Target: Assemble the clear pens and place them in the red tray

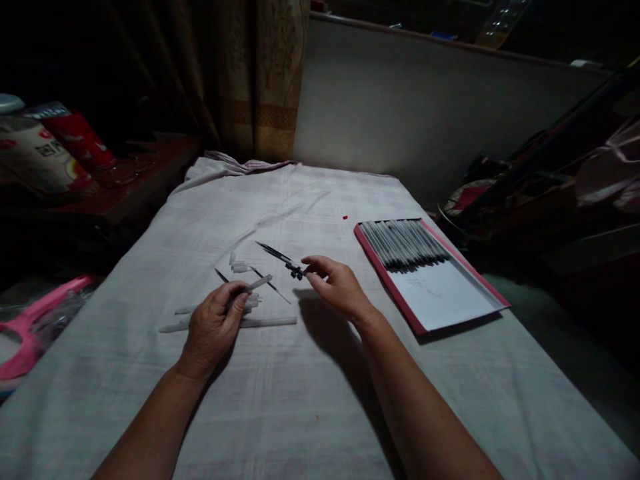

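Note:
My left hand (216, 320) is closed round a translucent pen barrel (261, 283), whose end points up and to the right. Under and beside that hand lie more clear barrels (270, 322), a few small clear pen pieces (240, 267) and a thin refill (270, 285). Thumb and fingers of my right hand (336, 285) are drawn together at a cluster of small black pen parts (295, 271); what they pinch is too small to make out. Dark refills (273, 251) lie just left of the cluster.
A red-edged shallow box (450, 303) holding a row of pens (405, 243) stands on the right. A small red piece (345, 217) lies on the white cloth (280, 400). Pink-handled scissors (30, 333) are at the left edge, near a side table (145, 177) with packages.

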Demonstrator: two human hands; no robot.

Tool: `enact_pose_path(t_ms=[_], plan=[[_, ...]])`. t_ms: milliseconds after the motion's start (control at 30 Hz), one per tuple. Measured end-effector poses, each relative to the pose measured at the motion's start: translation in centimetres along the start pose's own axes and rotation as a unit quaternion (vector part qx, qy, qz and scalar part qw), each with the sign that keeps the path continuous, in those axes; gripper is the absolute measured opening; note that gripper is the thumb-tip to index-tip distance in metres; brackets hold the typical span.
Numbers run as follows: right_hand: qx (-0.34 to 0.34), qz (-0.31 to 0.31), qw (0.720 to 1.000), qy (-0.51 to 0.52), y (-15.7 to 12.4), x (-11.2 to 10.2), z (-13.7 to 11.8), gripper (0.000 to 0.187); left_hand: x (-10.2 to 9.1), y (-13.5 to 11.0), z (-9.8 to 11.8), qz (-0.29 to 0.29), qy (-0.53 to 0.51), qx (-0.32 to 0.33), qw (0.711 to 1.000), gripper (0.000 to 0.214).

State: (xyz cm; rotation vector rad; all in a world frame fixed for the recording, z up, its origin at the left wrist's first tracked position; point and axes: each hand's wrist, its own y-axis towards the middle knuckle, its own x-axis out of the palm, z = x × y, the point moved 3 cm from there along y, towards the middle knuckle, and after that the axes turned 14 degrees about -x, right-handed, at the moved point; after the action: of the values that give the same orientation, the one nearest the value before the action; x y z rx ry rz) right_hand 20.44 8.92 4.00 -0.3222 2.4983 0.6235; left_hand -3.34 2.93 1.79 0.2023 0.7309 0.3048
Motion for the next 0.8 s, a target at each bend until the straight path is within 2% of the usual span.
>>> enact_pose_path(t_ms=[67,167,333,500,600,700,800], plan=[[0.042,0.002,0.995,-0.091,0.0,-0.1,1.3,0.025,-0.1,0.0,-0.1,0.003,0.0,-0.008,1.0,0.023],[0.05,-0.052,0.983,-0.17,-0.1,0.5,2.0,0.025,0.0,0.0,0.0,0.003,0.006,-0.004,1.0,0.024],[0.037,-0.129,0.957,-0.258,0.4,1.9,1.2,0.024,0.4,0.0,0.1,0.003,0.015,0.023,1.0,0.023],[0.033,-0.139,0.945,-0.295,0.8,2.5,1.3,0.021,0.7,0.0,0.2,0.002,0.027,0.054,0.998,0.023],[0.028,-0.092,0.968,-0.232,0.1,2.3,1.6,0.019,0.7,-0.1,0.2,0.002,0.036,0.067,0.997,0.024],[0.035,-0.012,0.998,-0.041,-1.5,2.1,1.3,0.016,0.9,-0.2,0.2,-0.002,0.046,0.08,0.996,0.025],[0.037,0.052,0.988,0.139,-2.9,2.3,0.5,0.017,1.1,-0.4,0.3,-0.024,0.056,0.097,0.993,0.024]])
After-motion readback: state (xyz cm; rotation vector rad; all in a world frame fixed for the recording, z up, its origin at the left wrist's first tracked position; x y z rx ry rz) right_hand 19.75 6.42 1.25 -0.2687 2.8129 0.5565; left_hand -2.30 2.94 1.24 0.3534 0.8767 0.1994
